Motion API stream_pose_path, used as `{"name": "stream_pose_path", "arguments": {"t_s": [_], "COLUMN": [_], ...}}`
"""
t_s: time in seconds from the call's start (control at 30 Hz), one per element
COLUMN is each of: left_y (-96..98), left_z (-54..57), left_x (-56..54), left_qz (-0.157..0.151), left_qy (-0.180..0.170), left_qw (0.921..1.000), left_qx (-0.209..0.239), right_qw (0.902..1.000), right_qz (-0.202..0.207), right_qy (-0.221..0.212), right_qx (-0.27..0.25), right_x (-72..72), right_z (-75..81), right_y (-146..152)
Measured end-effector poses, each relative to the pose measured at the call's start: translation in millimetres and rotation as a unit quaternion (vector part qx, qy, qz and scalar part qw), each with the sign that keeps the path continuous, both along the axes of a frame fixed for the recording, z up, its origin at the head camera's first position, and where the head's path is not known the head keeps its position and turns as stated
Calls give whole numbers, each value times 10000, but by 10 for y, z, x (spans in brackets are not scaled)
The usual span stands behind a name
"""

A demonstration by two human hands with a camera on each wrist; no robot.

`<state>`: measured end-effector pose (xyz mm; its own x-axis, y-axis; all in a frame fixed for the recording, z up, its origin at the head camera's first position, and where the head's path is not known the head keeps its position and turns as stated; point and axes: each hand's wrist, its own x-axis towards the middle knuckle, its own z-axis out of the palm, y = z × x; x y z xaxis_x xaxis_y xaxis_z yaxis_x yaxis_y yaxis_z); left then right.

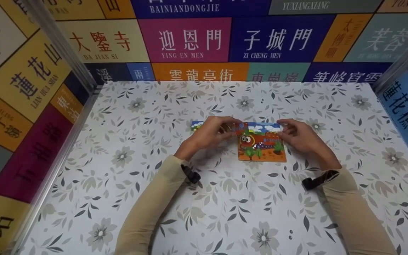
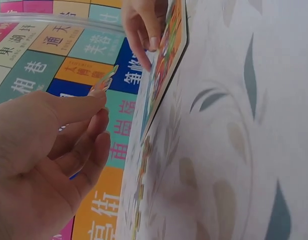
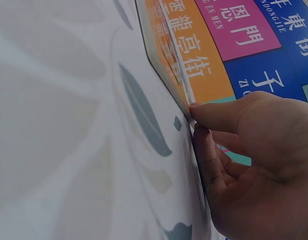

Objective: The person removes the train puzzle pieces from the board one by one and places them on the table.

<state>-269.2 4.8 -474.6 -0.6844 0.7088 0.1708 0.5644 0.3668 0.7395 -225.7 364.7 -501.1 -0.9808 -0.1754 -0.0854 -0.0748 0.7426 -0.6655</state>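
Note:
A picture puzzle board (image 1: 263, 150) lies on the table, printed with a red cartoon train on orange ground under a blue sky. Between thumb and fingers, my left hand (image 1: 211, 131) pinches a small colourful puzzle piece (image 2: 105, 80), held over the board's upper left part in the head view. My right hand (image 1: 299, 134) grips the board's right edge near its upper corner; the right wrist view has the thumb (image 3: 216, 114) against that edge. More puzzle pieces (image 1: 197, 124) lie left of the board, partly hidden behind my left hand.
A white tablecloth (image 1: 119, 198) with grey flowers and leaves covers the table. Panels with colourful lettered blocks (image 1: 186, 39) rise behind it and along both sides.

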Motion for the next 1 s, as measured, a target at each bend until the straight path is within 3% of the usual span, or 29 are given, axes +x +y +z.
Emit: {"name": "stream_pose_path", "arguments": {"t_s": [0.33,0.47,0.6,0.77,1.0], "left_y": [-270,-332,-344,-331,-300], "left_z": [-7,-34,-76,-128,-159], "left_x": [-31,-31,-35,-45,-43], "left_qz": [159,198,137,56,192], "left_qy": [-14,-176,-255,-28,118], "left_qw": [9996,9989,9978,9964,9935], "left_qx": [-244,-390,-600,-842,-1113], "right_qw": [9998,9999,9999,9999,9994], "right_qz": [-97,-87,-65,-88,-171], "right_qy": [-156,-115,-58,-132,-278], "right_qx": [-54,-72,-69,-62,-80], "right_x": [9,4,1,-1,-1], "right_z": [8,-5,-17,-12,21], "right_y": [-17,-15,-8,-8,-22]}}
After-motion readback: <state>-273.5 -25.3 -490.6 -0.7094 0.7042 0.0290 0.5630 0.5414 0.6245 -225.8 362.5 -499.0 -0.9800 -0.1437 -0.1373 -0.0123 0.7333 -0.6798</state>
